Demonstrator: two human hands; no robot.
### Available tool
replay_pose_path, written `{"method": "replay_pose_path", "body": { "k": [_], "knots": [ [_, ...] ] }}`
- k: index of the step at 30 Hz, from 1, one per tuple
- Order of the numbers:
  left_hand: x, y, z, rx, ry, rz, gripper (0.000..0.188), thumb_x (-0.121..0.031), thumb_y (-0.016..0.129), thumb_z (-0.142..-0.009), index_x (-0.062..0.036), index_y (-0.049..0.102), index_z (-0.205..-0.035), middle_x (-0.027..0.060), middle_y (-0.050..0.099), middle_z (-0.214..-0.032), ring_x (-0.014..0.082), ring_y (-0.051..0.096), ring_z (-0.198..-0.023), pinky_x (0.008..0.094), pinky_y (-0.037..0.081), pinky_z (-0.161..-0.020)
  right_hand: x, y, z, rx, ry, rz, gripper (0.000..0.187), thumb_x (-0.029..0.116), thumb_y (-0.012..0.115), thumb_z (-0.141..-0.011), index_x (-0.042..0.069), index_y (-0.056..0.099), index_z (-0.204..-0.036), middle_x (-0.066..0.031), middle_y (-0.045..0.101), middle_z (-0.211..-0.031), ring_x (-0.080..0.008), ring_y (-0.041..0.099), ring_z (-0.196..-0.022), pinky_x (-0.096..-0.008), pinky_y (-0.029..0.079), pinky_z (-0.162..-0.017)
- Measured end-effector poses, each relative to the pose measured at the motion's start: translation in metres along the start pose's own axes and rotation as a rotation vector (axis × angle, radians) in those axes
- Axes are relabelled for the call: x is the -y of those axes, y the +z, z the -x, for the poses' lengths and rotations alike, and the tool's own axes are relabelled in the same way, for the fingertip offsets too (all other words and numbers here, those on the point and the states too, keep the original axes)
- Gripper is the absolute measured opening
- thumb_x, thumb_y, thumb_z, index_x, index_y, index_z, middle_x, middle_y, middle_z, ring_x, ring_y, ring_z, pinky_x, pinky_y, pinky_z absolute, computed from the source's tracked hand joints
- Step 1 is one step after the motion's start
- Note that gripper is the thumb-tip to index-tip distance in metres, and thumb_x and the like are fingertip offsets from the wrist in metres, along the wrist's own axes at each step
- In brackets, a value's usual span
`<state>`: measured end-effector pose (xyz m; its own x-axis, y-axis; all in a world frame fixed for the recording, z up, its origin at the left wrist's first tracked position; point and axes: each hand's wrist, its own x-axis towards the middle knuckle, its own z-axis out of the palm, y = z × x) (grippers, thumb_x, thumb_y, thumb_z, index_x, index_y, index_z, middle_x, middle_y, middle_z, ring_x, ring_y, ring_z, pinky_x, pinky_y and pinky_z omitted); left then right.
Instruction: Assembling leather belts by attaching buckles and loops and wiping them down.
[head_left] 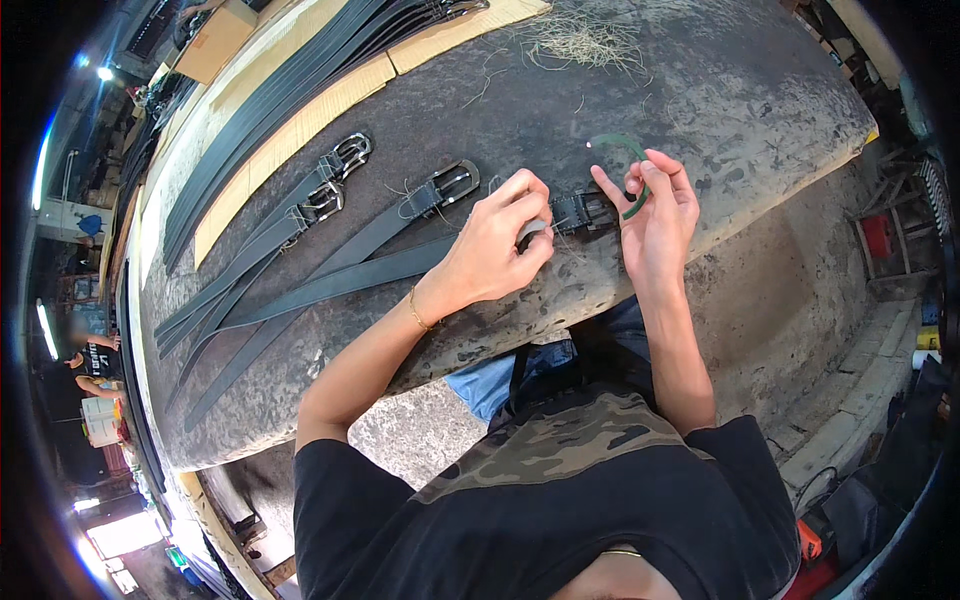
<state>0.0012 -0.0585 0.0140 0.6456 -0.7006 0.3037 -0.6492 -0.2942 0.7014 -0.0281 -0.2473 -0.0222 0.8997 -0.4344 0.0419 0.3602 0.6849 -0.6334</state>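
Workbench (750, 120): dark, worn; bears the rest. Black belt (375, 272): lies across it under my left hand (500, 240), its buckle (599, 210) between my two hands. Left hand: curled, thumb and finger pinching a small pale thing (531, 232), mostly hidden; I cannot tell its kind. Right hand (660, 215): pinching a green curved strip (637, 206), one finger outstretched. Strip: raised beside the buckle; bright tip, possibly lit; a slip could scorch belt or finger. Loose threads (567, 242): near the buckle; could snag, or catch from that tip.
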Motion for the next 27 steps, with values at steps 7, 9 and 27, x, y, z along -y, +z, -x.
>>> {"method": "replay_pose_path", "body": {
  "k": [7, 9, 27],
  "knots": [
    [0.006, 0.010, 0.002, -0.115, 0.038, -0.024, 0.010, 0.005, 0.058, -0.071, 0.0032, 0.051, -0.079, 0.0110, 0.054, -0.082, 0.0244, 0.054, -0.069, 0.0320, 0.044, -0.061, 0.005, -0.001, 0.006, -0.089, -0.073, -0.031, 0.011, 0.000, 0.053, -0.094, 0.000, 0.055, -0.105, -0.0053, 0.054, -0.084, -0.0101, 0.052, -0.072, -0.0515, 0.054, -0.094],
    [0.008, 0.009, 0.002, -0.136, 0.055, 0.004, 0.010, 0.005, 0.057, -0.071, 0.0032, 0.051, -0.079, 0.0104, 0.054, -0.079, 0.0237, 0.054, -0.066, 0.0312, 0.043, -0.059, 0.008, -0.003, 0.011, -0.083, -0.094, -0.015, 0.011, 0.000, 0.052, -0.094, 0.000, 0.054, -0.105, -0.0056, 0.053, -0.084, -0.0100, 0.052, -0.072, -0.0512, 0.054, -0.094],
    [0.014, 0.006, 0.002, -0.168, 0.082, 0.076, 0.015, 0.005, 0.060, -0.060, 0.0005, 0.051, -0.071, 0.0100, 0.054, -0.073, 0.0222, 0.052, -0.053, 0.0289, 0.041, -0.049, 0.008, -0.020, 0.031, 0.081, -0.296, 0.620, 0.018, -0.015, 0.055, -0.078, -0.001, 0.055, -0.088, -0.0020, 0.048, -0.084, -0.0073, 0.046, -0.075, -0.0202, 0.040, -0.066]
  ]
}}
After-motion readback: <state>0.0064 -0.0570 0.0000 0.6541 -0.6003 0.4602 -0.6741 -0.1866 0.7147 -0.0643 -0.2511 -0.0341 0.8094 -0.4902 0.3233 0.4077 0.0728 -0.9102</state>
